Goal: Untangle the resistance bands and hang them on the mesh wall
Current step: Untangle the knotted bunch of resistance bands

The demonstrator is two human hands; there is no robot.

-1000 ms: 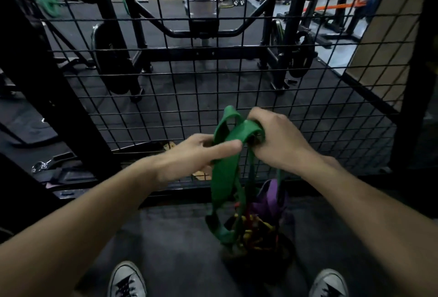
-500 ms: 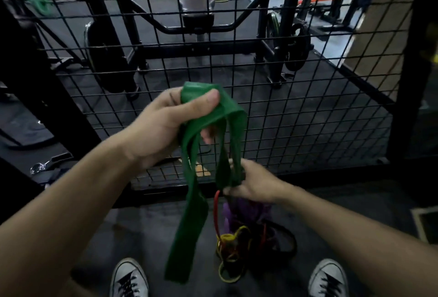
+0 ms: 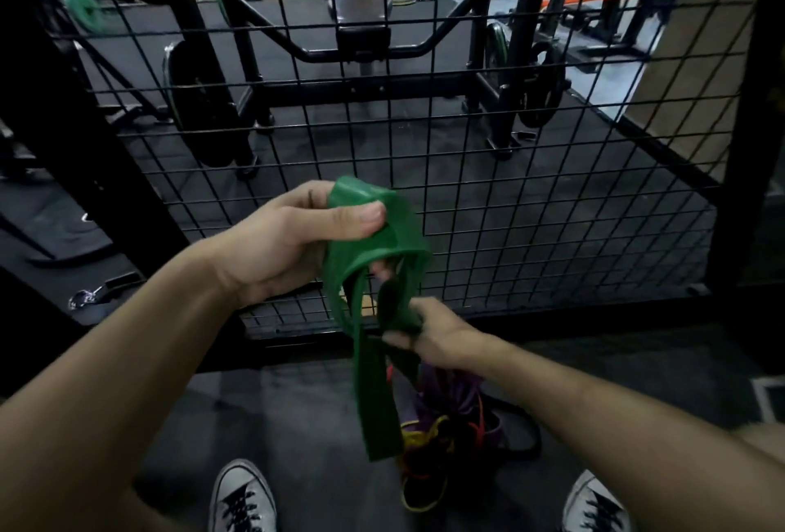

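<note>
the green resistance band is hanging in front of the person, its top fold bunched up in the left hand and its flat length dangling down toward the floor between the two shoes. the left hand is gripping that top fold, thumb pressing across the front of it and fingers curling behind. the right hand, lower and just to the right, is pinching another strand of the same band, fingers closing round it where the strands are crossing. directly below the right hand, a tangled pile of bands is lying on the dark floor, showing purple, yellow, red and black loops, with the green band's lower end hanging in front of its left edge. the near left shoe and the near right shoe are standing either side of the pile. just beyond the hands, the black mesh wall is rising upright across the scene. behind it, far off, a black weight rack and a green plate at far left are showing through the grid.
</note>
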